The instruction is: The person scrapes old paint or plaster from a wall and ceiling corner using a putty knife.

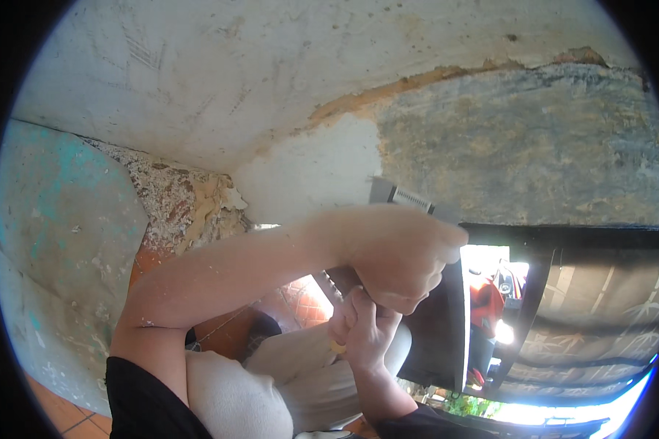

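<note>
My left hand (399,256) reaches across from the left at the end of a bare forearm, fingers curled into a fist and slightly blurred. A flat grey piece with a light, ribbed strip (411,197) shows just above it; whether the hand holds this piece, I cannot tell. Close below the left hand, my right hand (365,325) is closed, its fingers bent and thumb pressed in. A small yellowish bit (337,348) shows at its lower edge, but what it belongs to is hidden. The two hands overlap in the view, the left in front.
A pale, stained wall (198,66) has a peeling edge and a rough grey patch (520,146). Crumbling masonry (187,194) shows at the left, beside a worn greenish panel (66,234). My light-coloured trouser legs (234,395) are below. A bamboo-patterned curtain (593,314) hangs at the right by a bright opening.
</note>
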